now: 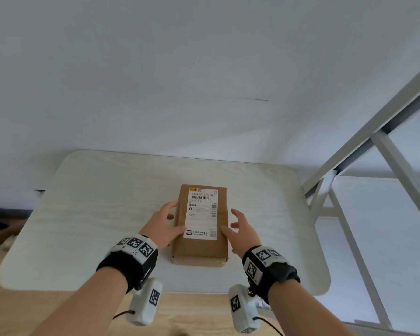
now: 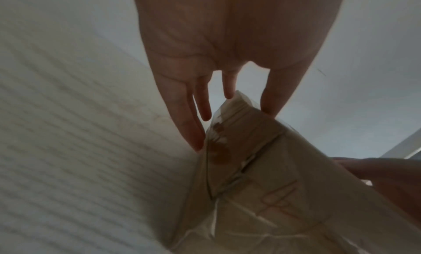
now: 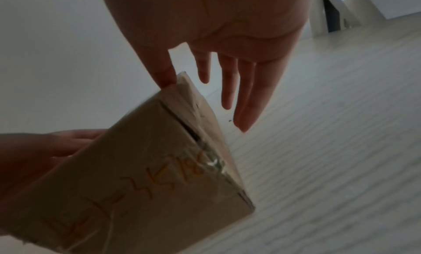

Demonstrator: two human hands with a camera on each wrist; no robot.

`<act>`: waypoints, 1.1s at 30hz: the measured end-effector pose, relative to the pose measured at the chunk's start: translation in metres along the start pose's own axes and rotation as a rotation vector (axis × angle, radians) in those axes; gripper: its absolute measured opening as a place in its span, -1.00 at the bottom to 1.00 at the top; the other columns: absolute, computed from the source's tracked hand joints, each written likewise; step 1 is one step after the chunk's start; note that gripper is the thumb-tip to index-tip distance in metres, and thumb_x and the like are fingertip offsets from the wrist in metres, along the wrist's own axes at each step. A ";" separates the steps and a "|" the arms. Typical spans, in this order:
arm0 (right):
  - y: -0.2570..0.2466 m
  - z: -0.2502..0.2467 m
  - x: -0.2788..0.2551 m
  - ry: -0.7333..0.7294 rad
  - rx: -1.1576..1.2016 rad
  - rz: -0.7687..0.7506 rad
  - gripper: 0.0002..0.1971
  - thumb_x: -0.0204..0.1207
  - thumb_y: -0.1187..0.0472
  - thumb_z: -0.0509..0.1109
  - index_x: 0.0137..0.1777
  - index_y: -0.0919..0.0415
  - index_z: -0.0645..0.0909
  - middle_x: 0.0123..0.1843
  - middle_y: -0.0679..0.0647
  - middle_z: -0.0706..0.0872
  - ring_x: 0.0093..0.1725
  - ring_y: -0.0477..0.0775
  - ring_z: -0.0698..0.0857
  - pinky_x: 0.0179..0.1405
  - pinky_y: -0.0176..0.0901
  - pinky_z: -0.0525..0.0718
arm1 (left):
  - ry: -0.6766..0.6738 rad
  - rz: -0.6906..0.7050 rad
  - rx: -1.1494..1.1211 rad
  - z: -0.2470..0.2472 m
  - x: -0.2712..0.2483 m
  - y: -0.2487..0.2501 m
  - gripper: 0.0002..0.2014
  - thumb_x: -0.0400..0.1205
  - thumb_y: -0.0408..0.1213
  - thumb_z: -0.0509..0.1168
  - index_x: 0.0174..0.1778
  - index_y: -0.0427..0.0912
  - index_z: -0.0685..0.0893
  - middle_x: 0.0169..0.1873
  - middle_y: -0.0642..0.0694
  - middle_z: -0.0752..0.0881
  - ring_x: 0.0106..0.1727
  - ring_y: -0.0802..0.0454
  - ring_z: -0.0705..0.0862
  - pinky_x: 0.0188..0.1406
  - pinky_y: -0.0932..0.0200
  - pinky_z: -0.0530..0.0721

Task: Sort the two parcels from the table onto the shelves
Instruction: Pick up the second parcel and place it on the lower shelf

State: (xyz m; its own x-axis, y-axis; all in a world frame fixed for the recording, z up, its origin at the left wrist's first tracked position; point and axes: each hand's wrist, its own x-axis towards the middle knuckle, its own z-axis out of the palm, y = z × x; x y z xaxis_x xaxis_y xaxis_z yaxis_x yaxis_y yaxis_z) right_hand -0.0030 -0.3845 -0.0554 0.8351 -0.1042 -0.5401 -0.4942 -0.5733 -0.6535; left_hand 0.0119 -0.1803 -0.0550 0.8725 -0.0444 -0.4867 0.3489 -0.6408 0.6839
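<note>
A single brown cardboard parcel (image 1: pixel 199 249) with a white shipping label lies flat in the middle of the pale table (image 1: pixel 102 204). My left hand (image 1: pixel 166 223) is at its left side, with the thumb lying on the top by the label and the straight fingers along the left face. My right hand (image 1: pixel 240 227) is at its right side, fingers spread and straight, and its thumb touches the top right edge. The left wrist view shows the parcel (image 2: pixel 262 185) beneath my left hand (image 2: pixel 216 41). The right wrist view shows the parcel (image 3: pixel 148 176) with orange handwriting on one face. No second parcel is in view.
A white metal shelf frame (image 1: pixel 374 146) stands to the right of the table, close to its right edge. A plain white wall rises behind the table. Wooden floor shows below the table's near edge, and some dark and brown items lie at the far left.
</note>
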 end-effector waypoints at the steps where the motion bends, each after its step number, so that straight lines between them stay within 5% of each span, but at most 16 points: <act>1: 0.000 0.002 0.001 -0.015 0.037 0.001 -0.42 0.57 0.10 0.26 0.56 -0.10 0.17 0.36 0.09 0.58 0.22 0.15 0.65 0.19 0.18 0.69 | -0.013 0.000 -0.024 0.001 0.001 0.000 -0.31 0.50 -0.22 0.40 0.50 0.07 0.22 0.36 -0.16 0.48 0.19 -0.15 0.62 0.10 -0.17 0.69; 4: -0.002 0.004 0.001 -0.047 0.103 -0.021 -0.45 0.56 0.21 0.25 0.52 -0.10 0.23 0.13 0.00 0.62 0.09 0.13 0.70 0.05 0.20 0.76 | -0.037 0.005 -0.060 0.004 0.002 0.000 -0.30 0.51 -0.26 0.39 0.51 0.08 0.20 0.35 -0.18 0.48 0.15 -0.18 0.64 -0.09 -0.09 0.77; 9: -0.009 0.001 -0.002 -0.045 0.145 -0.073 -0.41 0.52 0.23 0.30 0.51 -0.11 0.23 0.11 -0.03 0.64 0.12 0.11 0.71 0.09 0.17 0.76 | -0.023 0.054 -0.096 -0.001 -0.002 0.004 -0.25 0.50 -0.29 0.41 0.51 0.17 0.16 0.35 -0.17 0.48 -0.02 -0.09 0.71 -0.18 -0.03 0.78; 20: -0.068 -0.056 -0.038 0.037 0.261 -0.365 -0.38 0.50 0.25 0.36 0.45 -0.25 0.23 0.10 -0.09 0.61 0.05 0.09 0.73 0.00 0.13 0.78 | 0.153 0.328 -0.206 -0.057 -0.050 0.070 -0.30 0.51 -0.34 0.39 0.43 0.29 0.22 0.19 -0.01 0.51 -0.05 0.04 0.69 -0.15 0.07 0.75; 29: -0.122 -0.123 -0.120 0.126 0.253 -0.669 -0.38 0.53 0.22 0.35 0.48 -0.26 0.20 0.16 -0.08 0.63 -0.12 -0.04 0.76 -0.20 -0.16 0.76 | 0.349 0.559 -0.172 -0.099 -0.135 0.145 -0.31 0.51 -0.28 0.39 0.40 0.37 0.20 0.18 0.08 0.50 -0.01 0.14 0.65 -0.07 0.03 0.75; 33: -0.136 -0.151 -0.164 0.166 0.249 -0.802 -0.37 0.52 0.20 0.36 0.48 -0.29 0.20 0.16 -0.10 0.64 -0.12 -0.02 0.76 -0.12 -0.07 0.79 | 0.440 0.659 -0.168 -0.108 -0.183 0.172 -0.30 0.51 -0.29 0.39 0.38 0.40 0.19 0.18 0.10 0.50 -0.01 0.15 0.65 -0.06 0.08 0.73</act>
State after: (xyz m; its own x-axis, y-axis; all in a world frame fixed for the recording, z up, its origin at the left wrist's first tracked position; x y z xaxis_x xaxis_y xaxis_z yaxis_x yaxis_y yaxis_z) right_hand -0.0364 -0.4119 0.2022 0.9699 0.1279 0.2073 0.2388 -0.3318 -0.9126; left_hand -0.0511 -0.1994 0.2105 0.9593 -0.0449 0.2788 -0.2673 -0.4631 0.8451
